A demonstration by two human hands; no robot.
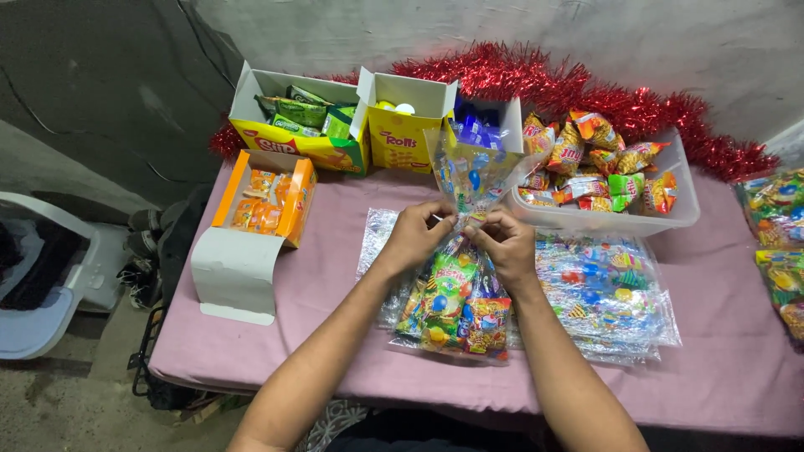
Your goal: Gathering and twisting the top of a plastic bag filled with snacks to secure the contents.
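The filled treat bag [456, 305], a clear printed cellophane bag packed with small snack packets, lies on the pink-covered bench [335, 276] at the near middle, its open top standing up toward the far side. Your left hand [416, 234] pinches the neck of the bag from the left, grip pressed together on the gathered film. Your right hand [507, 244] pinches the same neck from the right, fingers closed on it; the two hands nearly touch each other. Under and to the right of the bag lies a stack of flat empty cellophane bags [607, 293] with the same balloon print. Just beyond your right hand stands a clear plastic tub [670, 213] heaped with orange and green snack packets. At the far edge, from left to right, stand an open yellow box of green packets [293, 125], an open yellow box of rolls [402, 125] and a small white box of blue sweets [481, 125]. An open orange carton [264, 201] lies at the left, its lid folded toward you. Red tinsel [586, 88] runs along the wall behind. More filled bags [779, 243] lie at the right edge.
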